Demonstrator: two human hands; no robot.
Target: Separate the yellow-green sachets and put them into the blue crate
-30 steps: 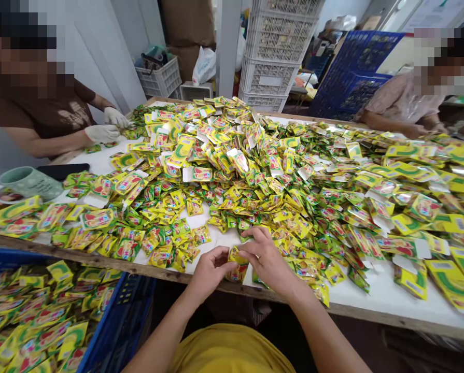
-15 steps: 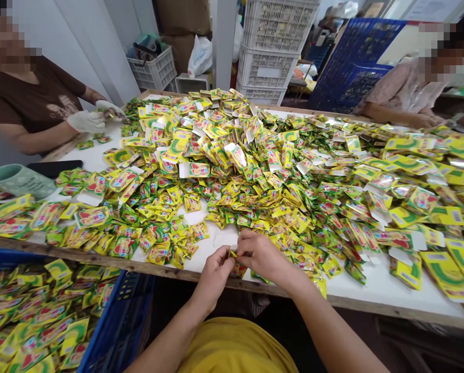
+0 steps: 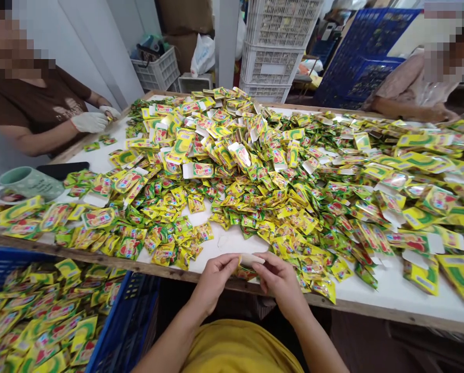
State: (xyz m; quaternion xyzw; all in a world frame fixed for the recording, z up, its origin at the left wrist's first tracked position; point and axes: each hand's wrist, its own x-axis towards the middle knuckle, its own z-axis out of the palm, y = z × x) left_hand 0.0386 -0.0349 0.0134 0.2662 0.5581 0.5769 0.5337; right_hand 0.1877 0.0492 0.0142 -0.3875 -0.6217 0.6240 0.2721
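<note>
My left hand (image 3: pixel 215 278) and my right hand (image 3: pixel 279 280) meet at the near edge of the table (image 3: pixel 375 298). Together they pinch a small card or packet (image 3: pixel 249 259), its pale side up, with a few yellow sachets under it. A big heap of yellow, green and red sachets (image 3: pixel 255 171) covers the table just beyond my fingers. A patch of bare white tabletop (image 3: pixel 232 242) lies right in front of my hands.
A blue crate (image 3: pixel 126 326) full of the same sachets stands at my lower left. A green mug (image 3: pixel 27 182) and a dark phone (image 3: pixel 62 169) sit at the table's left. Gloved hands (image 3: pixel 92 122) of one person work far left; another person sits far right. White crates (image 3: pixel 272 52) are stacked behind.
My hands drew back from the heap to the table's near edge. The packet between them has turned so its pale side faces up.
</note>
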